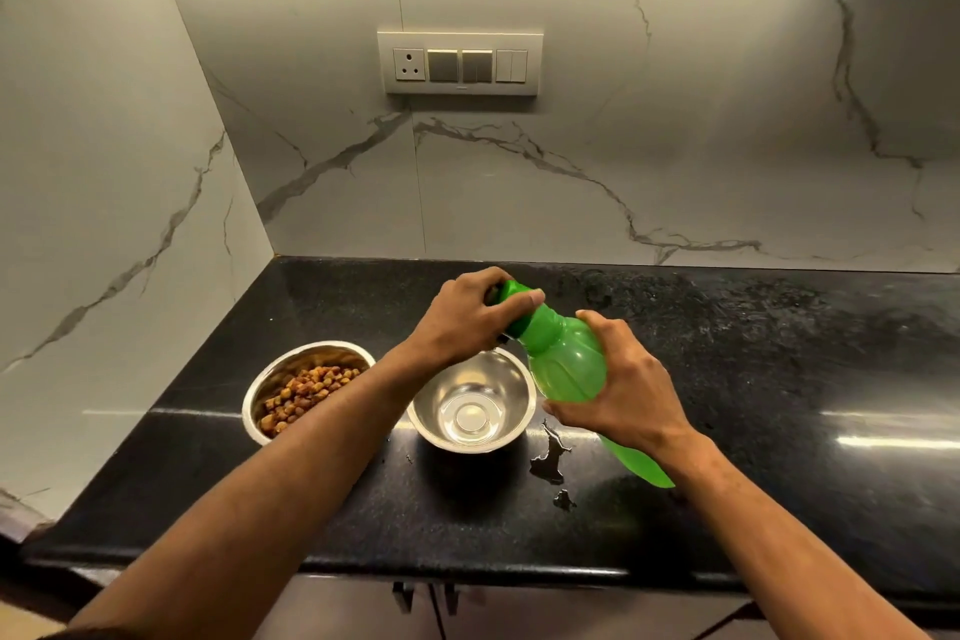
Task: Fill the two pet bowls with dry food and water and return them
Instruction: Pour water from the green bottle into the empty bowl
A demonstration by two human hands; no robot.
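Bowls, 2 of steel, sit side by side on the black counter (779, 379): the left bowl (270, 379) holds brown dry food (306, 392), the right bowl (498, 379) looks to hold shallow clear water. Above it, the right hand (631, 387) grips a tilted green bottle (569, 361); the left hand (475, 314) grasps its cap (514, 294). Small puddles (550, 463) lie beside the right bowl.

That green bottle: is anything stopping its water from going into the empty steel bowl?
Yes, its cap. The left hand grips it on the green bottle, held tilted by the right hand beside the open empty bowl.
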